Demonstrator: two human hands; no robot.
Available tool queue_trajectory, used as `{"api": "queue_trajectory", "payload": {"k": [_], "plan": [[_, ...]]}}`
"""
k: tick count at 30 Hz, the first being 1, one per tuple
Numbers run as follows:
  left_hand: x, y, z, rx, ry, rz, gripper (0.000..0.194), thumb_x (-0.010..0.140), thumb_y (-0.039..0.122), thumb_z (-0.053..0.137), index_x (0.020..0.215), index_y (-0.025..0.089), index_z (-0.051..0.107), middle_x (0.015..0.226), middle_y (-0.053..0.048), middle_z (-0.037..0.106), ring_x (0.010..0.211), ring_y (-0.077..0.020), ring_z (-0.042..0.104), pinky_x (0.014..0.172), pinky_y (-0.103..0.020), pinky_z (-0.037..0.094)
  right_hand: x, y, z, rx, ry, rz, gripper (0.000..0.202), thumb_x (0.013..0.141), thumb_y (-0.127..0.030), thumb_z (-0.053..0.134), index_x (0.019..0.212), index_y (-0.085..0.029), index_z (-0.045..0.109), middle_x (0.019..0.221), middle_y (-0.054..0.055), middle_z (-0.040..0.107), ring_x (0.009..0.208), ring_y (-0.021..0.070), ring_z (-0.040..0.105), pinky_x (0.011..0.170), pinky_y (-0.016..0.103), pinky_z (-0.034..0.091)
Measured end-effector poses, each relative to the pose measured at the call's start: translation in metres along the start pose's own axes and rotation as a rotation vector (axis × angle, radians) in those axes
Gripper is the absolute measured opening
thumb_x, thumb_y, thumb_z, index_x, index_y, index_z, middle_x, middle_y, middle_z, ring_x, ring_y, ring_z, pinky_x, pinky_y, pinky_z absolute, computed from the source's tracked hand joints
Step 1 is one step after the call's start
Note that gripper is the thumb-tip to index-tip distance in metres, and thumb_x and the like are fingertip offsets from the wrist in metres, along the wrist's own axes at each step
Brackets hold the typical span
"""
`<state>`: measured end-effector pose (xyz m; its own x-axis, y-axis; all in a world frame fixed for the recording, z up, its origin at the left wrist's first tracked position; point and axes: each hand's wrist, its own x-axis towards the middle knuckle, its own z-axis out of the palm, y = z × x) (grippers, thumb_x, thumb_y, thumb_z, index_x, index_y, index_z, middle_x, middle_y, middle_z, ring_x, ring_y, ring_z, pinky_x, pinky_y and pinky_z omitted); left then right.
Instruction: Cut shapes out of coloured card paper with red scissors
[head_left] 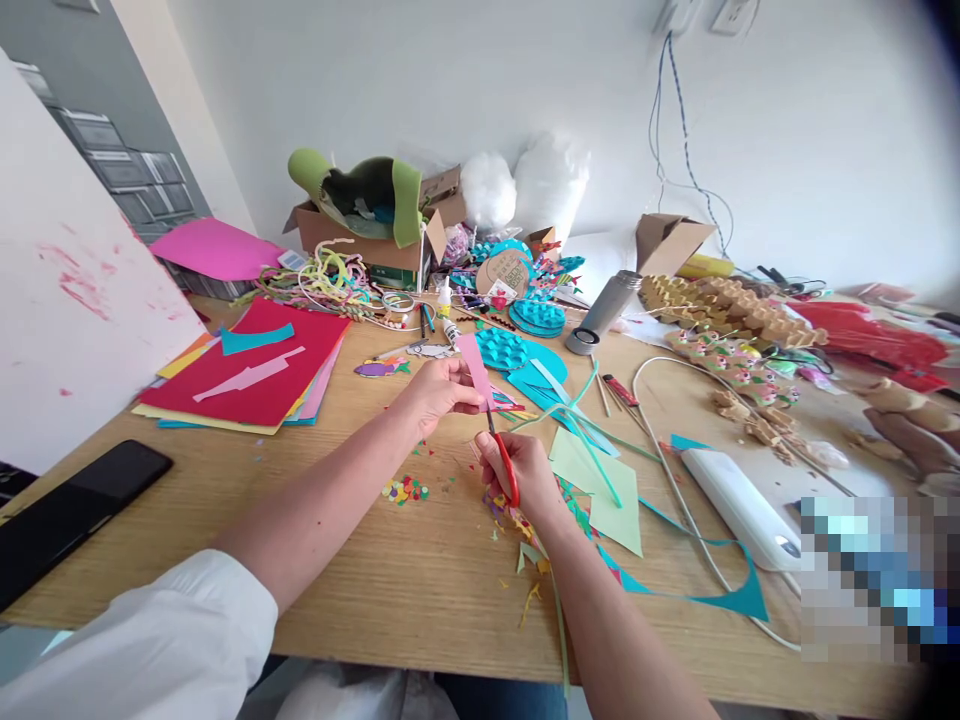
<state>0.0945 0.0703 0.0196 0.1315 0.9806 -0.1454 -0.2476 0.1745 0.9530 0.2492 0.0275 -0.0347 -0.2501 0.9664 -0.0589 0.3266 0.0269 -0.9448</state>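
Observation:
My left hand [444, 393] pinches a narrow piece of pink paper [475, 366] and holds it upright above the middle of the table. Just right of it and lower, my right hand [523, 470] is closed round the red handles of a pair of scissors [508, 468]. The blades point up and meet the lower end of the pink paper. Small coloured paper dots [406, 489] lie below my left hand, and more coloured scraps [515, 517] lie under my right hand. A pale green sheet [615, 508] rests beside my right wrist.
A stack topped by red paper [274, 350] and a black phone [86, 510] are at left. Behind stand a glue bottle [445, 299], a grey flask [609, 308] and a cardboard box [375, 250]. A white power bank [741, 505] and looping cable [679, 500] lie right.

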Motion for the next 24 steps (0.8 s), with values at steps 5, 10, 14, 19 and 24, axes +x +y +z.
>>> {"api": "queue_trajectory", "payload": {"k": [5, 10, 14, 19, 24], "plan": [[-0.0003, 0.0009, 0.0011, -0.001, 0.004, -0.011, 0.029, 0.053, -0.004, 0.068, 0.077, 0.012, 0.063, 0.071, -0.004, 0.071, 0.059, -0.0119, 0.064, 0.059, -0.024, 0.051, 0.0006, 0.0010, 0.0000, -0.011, 0.006, 0.008, 0.049, 0.076, -0.062, 0.062, 0.057, -0.017, 0.054, 0.046, 0.001, 0.057, 0.034, 0.0118, 0.050, 0.033, 0.020, 0.034], [0.0007, -0.0003, 0.0003, 0.000, 0.000, 0.007, 0.029, 0.054, -0.005, 0.067, 0.078, 0.012, 0.064, 0.067, -0.003, 0.070, 0.059, -0.0123, 0.064, 0.059, -0.024, 0.052, -0.0006, 0.0002, -0.0002, 0.018, -0.006, 0.023, 0.048, 0.077, -0.061, 0.062, 0.057, -0.018, 0.053, 0.046, 0.000, 0.056, 0.033, 0.0112, 0.049, 0.032, 0.020, 0.033], [0.0018, -0.0011, -0.0001, 0.004, -0.003, 0.006, 0.029, 0.055, -0.006, 0.068, 0.078, 0.011, 0.064, 0.066, -0.003, 0.069, 0.058, -0.0125, 0.065, 0.063, -0.027, 0.054, -0.0014, -0.0004, -0.0009, 0.018, 0.000, 0.025, 0.051, 0.076, -0.064, 0.060, 0.057, -0.018, 0.053, 0.045, 0.000, 0.056, 0.033, 0.0114, 0.049, 0.032, 0.020, 0.032], [0.0031, -0.0016, 0.0003, -0.007, 0.006, 0.013, 0.029, 0.056, -0.007, 0.069, 0.078, 0.011, 0.064, 0.066, -0.003, 0.069, 0.060, -0.0131, 0.066, 0.066, -0.029, 0.055, -0.0015, -0.0007, -0.0012, -0.010, 0.010, 0.027, 0.052, 0.076, -0.067, 0.058, 0.058, -0.018, 0.052, 0.045, 0.000, 0.055, 0.033, 0.0118, 0.049, 0.032, 0.020, 0.033], [0.0035, -0.0022, 0.0008, -0.008, 0.003, 0.018, 0.029, 0.057, -0.008, 0.067, 0.078, 0.011, 0.063, 0.066, -0.003, 0.069, 0.059, -0.0128, 0.066, 0.066, -0.028, 0.056, -0.0011, 0.0004, -0.0010, -0.029, 0.028, 0.025, 0.051, 0.078, -0.063, 0.058, 0.058, -0.017, 0.053, 0.046, 0.001, 0.055, 0.034, 0.0109, 0.049, 0.034, 0.020, 0.033]]}}
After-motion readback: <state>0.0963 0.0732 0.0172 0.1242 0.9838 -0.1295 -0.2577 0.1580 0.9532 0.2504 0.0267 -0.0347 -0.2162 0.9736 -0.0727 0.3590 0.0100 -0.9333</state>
